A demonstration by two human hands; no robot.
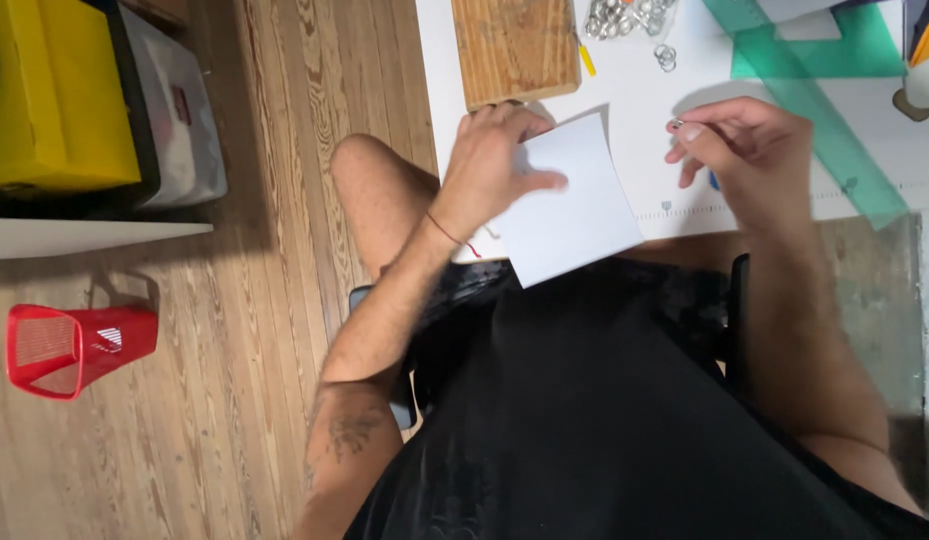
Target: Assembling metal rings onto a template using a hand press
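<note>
Here, in the head view, the person sat at a white table with a sheet of white paper lying at the table's near edge, one corner hanging off it toward the lap. The left hand lay over the paper's left side, thumb stretched across the sheet and fingers curled at its top-left corner, gripping the sheet there. The right hand hovered just right of the paper and apart from it, its thumb and forefinger pinched on a small metal ring, the other fingers loosely bent.

Beyond the paper, touching the left hand's fingertips, lay a wooden board. Right of the board sat a heap of small metal rings, and a single loose ring lay near that heap. A short yellow stick rested just beside the board's right edge. A translucent green ruler ran slantwise across the table past the right hand.

Left of the table stretched a wooden plank floor. Well left of the paper, on that floor, a red mesh basket lay on its side, and farther up stood a yellow box beside a clear plastic bin.
</note>
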